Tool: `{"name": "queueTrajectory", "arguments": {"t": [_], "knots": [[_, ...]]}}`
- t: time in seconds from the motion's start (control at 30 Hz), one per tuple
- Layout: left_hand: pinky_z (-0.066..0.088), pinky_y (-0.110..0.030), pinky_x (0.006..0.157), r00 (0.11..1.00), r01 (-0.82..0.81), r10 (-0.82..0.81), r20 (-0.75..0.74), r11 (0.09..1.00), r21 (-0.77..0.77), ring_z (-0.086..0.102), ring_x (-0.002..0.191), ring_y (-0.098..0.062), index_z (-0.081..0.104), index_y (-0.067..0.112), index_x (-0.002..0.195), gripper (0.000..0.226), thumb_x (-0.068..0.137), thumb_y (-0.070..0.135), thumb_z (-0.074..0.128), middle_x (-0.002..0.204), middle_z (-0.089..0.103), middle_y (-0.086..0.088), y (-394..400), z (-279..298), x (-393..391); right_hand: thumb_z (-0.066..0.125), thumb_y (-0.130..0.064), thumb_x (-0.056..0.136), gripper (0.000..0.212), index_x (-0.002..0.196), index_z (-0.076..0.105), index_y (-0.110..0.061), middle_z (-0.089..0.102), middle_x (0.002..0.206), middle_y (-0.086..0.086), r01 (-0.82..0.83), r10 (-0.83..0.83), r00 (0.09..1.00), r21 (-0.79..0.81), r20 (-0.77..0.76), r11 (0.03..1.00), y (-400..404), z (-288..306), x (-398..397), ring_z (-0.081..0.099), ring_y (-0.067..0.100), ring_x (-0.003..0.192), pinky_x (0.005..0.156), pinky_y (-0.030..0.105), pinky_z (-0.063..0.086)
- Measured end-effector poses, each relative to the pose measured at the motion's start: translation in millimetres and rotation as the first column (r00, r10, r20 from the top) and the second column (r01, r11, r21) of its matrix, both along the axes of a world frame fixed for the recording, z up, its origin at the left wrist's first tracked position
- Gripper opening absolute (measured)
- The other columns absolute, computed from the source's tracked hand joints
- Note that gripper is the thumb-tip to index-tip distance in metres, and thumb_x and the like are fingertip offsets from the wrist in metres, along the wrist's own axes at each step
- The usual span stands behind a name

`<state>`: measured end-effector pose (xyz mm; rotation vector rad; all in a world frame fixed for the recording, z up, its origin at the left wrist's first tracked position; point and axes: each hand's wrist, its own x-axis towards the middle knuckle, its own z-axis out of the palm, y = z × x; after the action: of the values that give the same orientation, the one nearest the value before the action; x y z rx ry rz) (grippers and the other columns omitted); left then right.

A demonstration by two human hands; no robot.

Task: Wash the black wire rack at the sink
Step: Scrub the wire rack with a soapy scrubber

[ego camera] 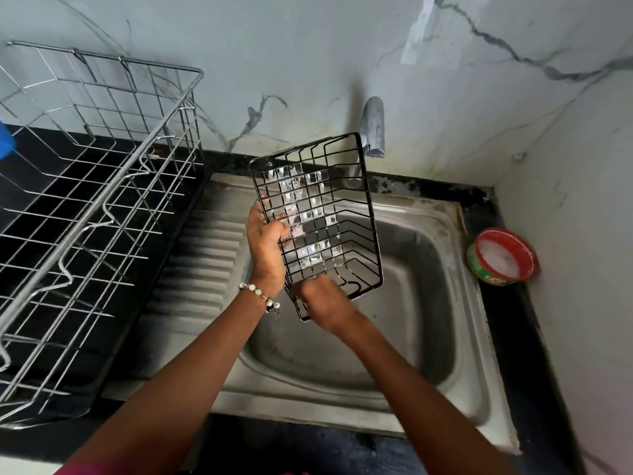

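Note:
The black wire rack [346, 186] is held tilted upright over the steel sink [442, 337], its top corner just in front of the tap [372, 126]. Soap film glints in several of its grid cells. My left hand [265, 245] grips the rack's left edge, fingers curled through the wires. My right hand [325, 303] is at the rack's bottom edge, blurred, fingers curled against the lower wires; whether it holds a scrubber is hidden.
A large silver wire dish rack [102, 207] stands on the black counter left of the sink's ribbed drainboard [202, 269]. A red-and-green tub of dish soap [501, 257] sits on the counter at the right, near the marble wall.

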<state>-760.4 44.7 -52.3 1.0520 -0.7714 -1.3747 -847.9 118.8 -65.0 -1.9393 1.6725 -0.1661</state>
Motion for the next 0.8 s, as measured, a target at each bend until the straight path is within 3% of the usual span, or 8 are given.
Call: {"name": "queueTrajectory", "arguments": {"t": [0.1, 0.17, 0.23, 0.37, 0.43, 0.5, 0.63, 0.8], "knots": [[0.045, -0.026, 0.056, 1.0, 0.013, -0.014, -0.021, 1.0, -0.007, 0.052, 0.089, -0.034, 0.056, 0.018, 0.12, 0.07, 0.052, 0.032, 0.054, 0.102, 0.058, -0.019, 0.0, -0.8, 4.3, 0.056, -0.008, 0.089, 0.026, 0.112, 0.069, -0.01, 0.066, 0.119, 0.014, -0.056, 0.047, 0.996, 0.127, 0.076, 0.99, -1.4, -5.3, -28.6, 0.064, 0.025, 0.105, 0.095, 0.031, 0.048], [0.046, -0.028, 0.058, 0.999, 0.017, -0.017, -0.043, 1.0, -0.003, 0.057, 0.089, -0.033, 0.058, 0.02, 0.117, 0.068, 0.05, 0.031, 0.054, 0.1, 0.06, -0.015, 1.7, -2.7, 2.3, 0.058, -0.039, 0.081, 0.031, 0.103, 0.072, -0.023, 0.069, 0.114, 0.008, 0.077, -0.106, 0.987, 0.23, 0.119, 0.97, 0.5, -1.1, -40.8, 0.066, 0.02, 0.098, 0.095, 0.041, 0.049], [0.048, -0.026, 0.058, 0.999, 0.023, -0.023, -0.042, 1.0, -0.003, 0.061, 0.09, -0.031, 0.059, 0.028, 0.113, 0.063, 0.05, 0.031, 0.054, 0.098, 0.061, -0.014, 2.0, -1.0, -0.4, 0.055, -0.049, 0.077, 0.037, 0.094, 0.074, -0.023, 0.072, 0.101, 0.006, 0.226, -0.285, 0.937, 0.273, 0.2, 0.935, -1.9, 5.6, -48.8, 0.066, 0.021, 0.092, 0.09, 0.042, 0.049], [0.045, -0.02, 0.051, 0.999, 0.053, -0.053, 0.002, 0.998, -0.043, 0.058, 0.092, -0.036, 0.059, 0.035, 0.112, 0.06, 0.052, 0.031, 0.052, 0.098, 0.059, -0.016, 0.4, 3.8, -0.9, 0.049, -0.028, 0.094, 0.028, 0.108, 0.069, -0.013, 0.066, 0.103, 0.012, 0.343, -0.342, 0.939, 0.071, -0.025, 0.937, -9.2, 10.8, -57.1, 0.06, 0.027, 0.095, 0.074, 0.029, 0.044], [0.044, -0.021, 0.051, 0.999, 0.046, -0.046, 0.001, 0.998, -0.049, 0.059, 0.095, -0.039, 0.057, 0.034, 0.118, 0.067, 0.051, 0.033, 0.051, 0.098, 0.058, -0.017, 0.7, 3.4, -2.2, 0.047, -0.012, 0.096, 0.027, 0.12, 0.059, -0.008, 0.061, 0.115, 0.014, 0.256, -0.255, 0.916, -0.036, -0.31, 0.966, -9.5, 11.2, -52.9, 0.058, 0.029, 0.105, 0.081, 0.033, 0.046], [0.044, -0.022, 0.053, 1.0, 0.021, -0.021, -0.01, 0.999, -0.034, 0.061, 0.103, -0.044, 0.051, 0.028, 0.133, 0.082, 0.051, 0.034, 0.05, 0.102, 0.06, -0.017, -0.5, 0.6, -3.7, 0.051, -0.001, 0.092, 0.032, 0.124, 0.051, -0.006, 0.057, 0.12, 0.014, 0.189, -0.21, 0.888, -0.092, -0.408, 0.978, -5.2, 10.6, -42.1, 0.058, 0.028, 0.11, 0.087, 0.034, 0.047], [0.04, -0.025, 0.053, 1.0, 0.0, 0.0, 0.025, 1.0, -0.02, 0.061, 0.094, -0.039, 0.044, 0.017, 0.142, 0.094, 0.051, 0.034, 0.052, 0.11, 0.063, -0.01, -3.9, -2.0, -5.1, 0.052, 0.004, 0.09, 0.033, 0.121, 0.055, -0.003, 0.06, 0.117, 0.017, 0.178, -0.207, 0.934, -0.126, -0.291, 0.976, -3.5, 2.7, -5.9, 0.058, 0.029, 0.109, 0.088, 0.034, 0.048], [0.039, -0.022, 0.051, 0.999, 0.004, -0.002, 0.037, 0.998, -0.061, 0.063, 0.081, -0.021, 0.049, 0.019, 0.138, 0.084, 0.054, 0.027, 0.051, 0.084, 0.066, 0.003, -5.4, -0.5, 0.3, 0.047, 0.013, 0.08, 0.041, 0.109, 0.069, -0.007, 0.068, 0.1, 0.024, 0.125, -0.124, 0.992, -0.107, 0.021, 0.986, -5.6, -18.9, 4.0, 0.061, 0.032, 0.082, 0.071, 0.028, 0.044]]}}
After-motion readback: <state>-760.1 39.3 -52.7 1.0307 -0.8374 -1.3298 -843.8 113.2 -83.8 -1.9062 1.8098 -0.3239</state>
